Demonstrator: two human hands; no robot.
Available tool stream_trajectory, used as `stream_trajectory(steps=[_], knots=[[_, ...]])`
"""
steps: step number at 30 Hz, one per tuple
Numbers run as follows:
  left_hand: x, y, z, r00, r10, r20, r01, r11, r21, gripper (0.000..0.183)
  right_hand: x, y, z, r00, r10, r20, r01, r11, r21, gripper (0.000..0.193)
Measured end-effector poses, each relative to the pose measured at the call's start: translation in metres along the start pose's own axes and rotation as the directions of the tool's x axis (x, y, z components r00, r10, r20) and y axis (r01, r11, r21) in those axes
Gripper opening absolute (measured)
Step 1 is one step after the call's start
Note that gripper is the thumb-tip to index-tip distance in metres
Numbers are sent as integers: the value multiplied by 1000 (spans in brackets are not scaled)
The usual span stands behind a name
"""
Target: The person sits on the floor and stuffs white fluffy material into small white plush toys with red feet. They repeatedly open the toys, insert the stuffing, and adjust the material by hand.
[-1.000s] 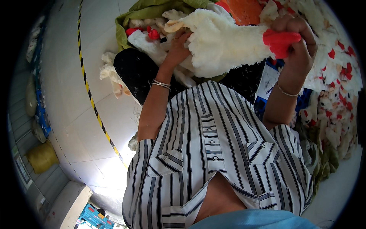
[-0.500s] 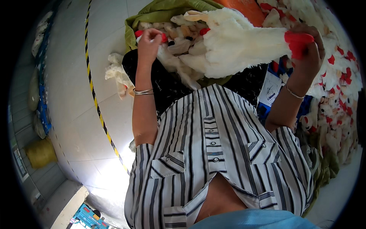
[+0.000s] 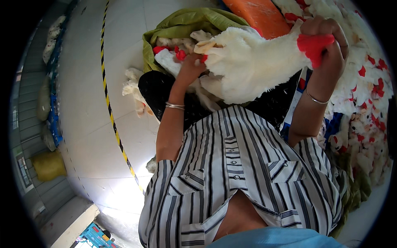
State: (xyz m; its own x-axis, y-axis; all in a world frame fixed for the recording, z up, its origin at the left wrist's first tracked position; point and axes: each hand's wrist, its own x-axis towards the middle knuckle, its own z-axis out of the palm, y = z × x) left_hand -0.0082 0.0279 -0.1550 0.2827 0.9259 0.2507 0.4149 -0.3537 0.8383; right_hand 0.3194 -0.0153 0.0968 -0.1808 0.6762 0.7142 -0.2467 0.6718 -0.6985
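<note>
A white plush chicken [image 3: 248,62], limp and furry with a red comb at one end, is stretched out in front of me. My right hand [image 3: 331,43] is closed around its red comb end, raised at the right. At its other end, my left hand [image 3: 191,69] has its fingers bent together by the plush edge, where a small red patch shows; the fingertips are partly hidden. Just left of that hand lies another white plush piece [image 3: 167,61] with red trim, on the open green sack [image 3: 198,18].
More plush pieces fill the sack between my dark-clothed legs. A big pile of white and red plush pieces [image 3: 368,103] spreads at the right, near an orange object [image 3: 258,16]. One white piece [image 3: 134,89] lies on the floor at left, beyond it a black-yellow tape line [image 3: 109,103].
My left hand has left the other plush piece's red trim and moved right, to the near end of the held plush chicken. My right hand still grips the comb, slightly shifted left.
</note>
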Motion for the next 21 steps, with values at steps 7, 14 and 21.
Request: stream_trajectory(steps=[7,14,21], knots=[[-2,47,-106,865,-219,-451,89,952,-292,12,13,96,-38,976,152,-158,-219,627,-748,16],[0,141,-107,914,-102,-392,-1,967,-255,16,19,159,71,945,90,313,103,828,-550,16],[5,172,-99,914,-105,-393,16,975,-223,22,9,121,124,915,264,306,-148,923,-355,29]])
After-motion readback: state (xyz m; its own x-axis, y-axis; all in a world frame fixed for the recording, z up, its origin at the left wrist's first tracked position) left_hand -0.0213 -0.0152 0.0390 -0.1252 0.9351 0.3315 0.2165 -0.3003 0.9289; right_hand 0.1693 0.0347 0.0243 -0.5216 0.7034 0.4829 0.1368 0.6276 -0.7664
